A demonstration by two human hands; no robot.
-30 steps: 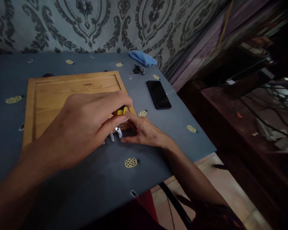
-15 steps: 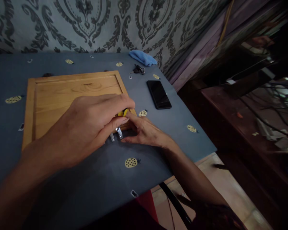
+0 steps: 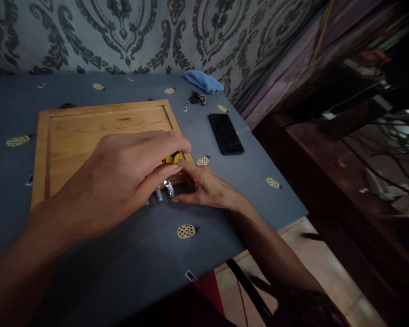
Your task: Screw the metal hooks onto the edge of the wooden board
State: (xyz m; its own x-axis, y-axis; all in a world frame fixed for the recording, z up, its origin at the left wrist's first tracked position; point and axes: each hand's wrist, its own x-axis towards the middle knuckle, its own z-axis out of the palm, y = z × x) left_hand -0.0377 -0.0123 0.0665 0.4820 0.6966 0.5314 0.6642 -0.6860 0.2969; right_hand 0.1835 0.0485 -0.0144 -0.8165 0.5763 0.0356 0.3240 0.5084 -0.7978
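Observation:
A wooden panel (image 3: 98, 120) with a raised frame lies on the table. My left hand (image 3: 132, 163) is closed from above around a screwdriver (image 3: 172, 157), of which only part of the yellow and black handle shows between thumb and fingers. Its tip is hidden. Below it, a shiny metal hinge (image 3: 169, 187) sticks out past the panel's near edge at the right corner. My right hand (image 3: 204, 184) curls around that corner, its thumb against the hinge and its index finger beside the handle. The other right fingertips are partly hidden.
On the blue pineapple-print table cover (image 3: 211, 227) a black phone (image 3: 226, 134) lies right of the panel. Keys (image 3: 197, 98) and a blue cloth (image 3: 203, 81) are near the patterned wall. Cables (image 3: 371, 154) hang over a dark red surface at the far right.
My left hand has shifted very slightly and the yellow and black handle looks turned and moved a little left. My right hand stays in place at the hinge.

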